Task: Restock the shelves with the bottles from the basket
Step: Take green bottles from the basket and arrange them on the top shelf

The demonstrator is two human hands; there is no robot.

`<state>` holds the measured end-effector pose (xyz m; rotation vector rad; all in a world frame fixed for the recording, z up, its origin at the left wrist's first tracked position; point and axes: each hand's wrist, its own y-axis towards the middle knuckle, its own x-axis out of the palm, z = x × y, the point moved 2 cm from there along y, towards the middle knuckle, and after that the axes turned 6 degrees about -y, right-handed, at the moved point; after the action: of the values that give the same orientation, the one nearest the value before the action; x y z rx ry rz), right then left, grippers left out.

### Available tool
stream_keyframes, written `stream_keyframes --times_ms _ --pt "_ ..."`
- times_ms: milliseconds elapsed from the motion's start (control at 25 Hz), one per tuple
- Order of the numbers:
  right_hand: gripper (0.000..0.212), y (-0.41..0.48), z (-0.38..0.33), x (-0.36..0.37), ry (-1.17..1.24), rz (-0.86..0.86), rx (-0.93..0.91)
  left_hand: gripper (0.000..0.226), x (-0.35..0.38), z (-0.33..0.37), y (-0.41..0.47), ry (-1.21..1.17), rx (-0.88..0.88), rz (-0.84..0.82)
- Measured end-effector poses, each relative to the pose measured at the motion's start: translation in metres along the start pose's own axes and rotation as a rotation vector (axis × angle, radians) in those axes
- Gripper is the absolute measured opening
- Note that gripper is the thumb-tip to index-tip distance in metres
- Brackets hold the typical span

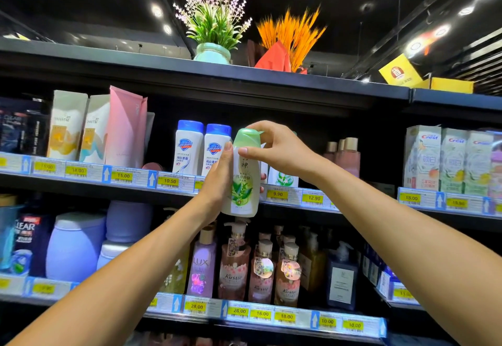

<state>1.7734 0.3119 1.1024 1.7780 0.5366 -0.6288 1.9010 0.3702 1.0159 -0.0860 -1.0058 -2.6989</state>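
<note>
Left hand [217, 185] grips the green bottle [242, 182] at mid-body, right hand [279, 153] pinches its cap; advise seating it upright, label outward, beside the blue-capped bottles [188, 147].

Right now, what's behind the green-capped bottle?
A white leaf-printed bottle on the shelf, its top hidden by the right hand; the green-capped bottle and left hand cover anything else there.

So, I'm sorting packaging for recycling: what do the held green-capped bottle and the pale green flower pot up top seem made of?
The green-capped bottle looks like opaque white plastic, smooth with a soft sheen and a printed front; its cap is glossy, slightly translucent green plastic. The flower pot looks like glazed ceramic from its shiny ribbed surface, though moulded plastic is possible.
</note>
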Motion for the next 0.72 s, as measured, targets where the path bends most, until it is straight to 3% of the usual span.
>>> stream_keyframes --times_ms 160,320,720 --pt "0.041 0.0 0.004 -0.025 0.101 0.037 0.014 0.076 -0.006 -0.009 0.009 -0.005 -0.059 0.058" --pt "0.039 0.0 0.001 -0.067 0.108 0.181 0.007 0.071 -0.004 -0.01 0.01 -0.039 -0.09 0.092" --pt "0.04 -0.008 0.029 -0.082 -0.076 0.231 0.031 0.067 0.002 -0.017 0.003 0.08 0.06 0.03"
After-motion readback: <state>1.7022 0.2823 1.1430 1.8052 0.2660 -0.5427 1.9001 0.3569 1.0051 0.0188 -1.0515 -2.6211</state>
